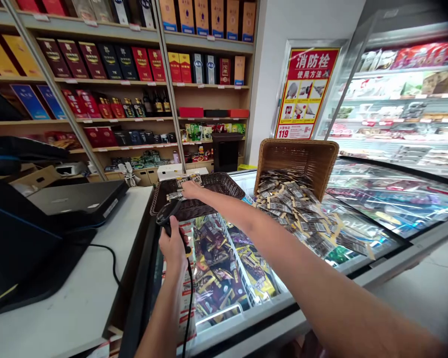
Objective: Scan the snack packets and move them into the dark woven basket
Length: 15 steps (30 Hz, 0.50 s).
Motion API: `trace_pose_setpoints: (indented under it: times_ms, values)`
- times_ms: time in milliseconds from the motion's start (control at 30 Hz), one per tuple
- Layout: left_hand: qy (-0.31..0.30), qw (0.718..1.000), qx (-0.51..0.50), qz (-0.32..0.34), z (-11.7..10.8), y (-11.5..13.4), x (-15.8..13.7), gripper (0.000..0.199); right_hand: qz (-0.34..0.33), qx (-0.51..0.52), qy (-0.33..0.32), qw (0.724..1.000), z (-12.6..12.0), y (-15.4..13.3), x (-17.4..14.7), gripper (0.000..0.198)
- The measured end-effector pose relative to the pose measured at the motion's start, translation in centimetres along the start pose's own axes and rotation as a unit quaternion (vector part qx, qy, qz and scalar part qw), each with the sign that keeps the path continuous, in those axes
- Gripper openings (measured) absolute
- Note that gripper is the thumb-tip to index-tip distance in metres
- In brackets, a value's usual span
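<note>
My left hand (174, 244) is wrapped round the handle of a black barcode scanner (168, 214), whose cable hangs down past my wrist. Stretched far forward, my right hand (191, 190) is over a shallow dark wicker basket (227, 188), its fingers closed at a small packet (182, 183); the fingertips are partly hidden. Another packet (195, 179) lies beside that hand in the basket. To the right, a brown wicker basket (298, 149) lies tipped on its side, with many small dark-and-tan packets (294, 204) spilling from it over the freezer's glass top.
Under my arms is a glass-topped chest freezer (280, 303) full of wrapped ice creams. A white counter (130, 219) with a black checkout machine (78, 199) stands at the left. Shelves of boxed goods (115, 62) line the back; a refrigerated display (403, 99) stands at the right.
</note>
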<state>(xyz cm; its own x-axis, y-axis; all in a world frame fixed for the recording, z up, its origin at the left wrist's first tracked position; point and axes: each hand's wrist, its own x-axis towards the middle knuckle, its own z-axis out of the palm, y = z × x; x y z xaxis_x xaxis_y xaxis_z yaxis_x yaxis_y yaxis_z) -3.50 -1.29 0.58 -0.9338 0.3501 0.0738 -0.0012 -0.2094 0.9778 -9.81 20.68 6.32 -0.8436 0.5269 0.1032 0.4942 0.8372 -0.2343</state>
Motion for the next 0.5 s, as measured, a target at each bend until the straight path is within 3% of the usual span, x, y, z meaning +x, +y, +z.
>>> trace_pose_setpoints:
  times_ms: [200, 333, 500]
  values:
    - [-0.012, 1.0, -0.012, 0.002, -0.2, -0.5, -0.1, 0.063, -0.051, 0.011, -0.045, 0.998, 2.7, 0.0, 4.4, 0.068]
    - [-0.017, 1.0, -0.007, 0.001, 0.0, -0.6, -0.5, 0.063, -0.087, 0.017, -0.075, 0.993, 4.5, 0.9, 4.7, 0.067]
    - [-0.021, 1.0, 0.005, 0.001, 0.1, -0.3, -0.3, 0.063, -0.114, 0.025, -0.092, 0.989, 5.1, 2.9, 4.1, 0.069]
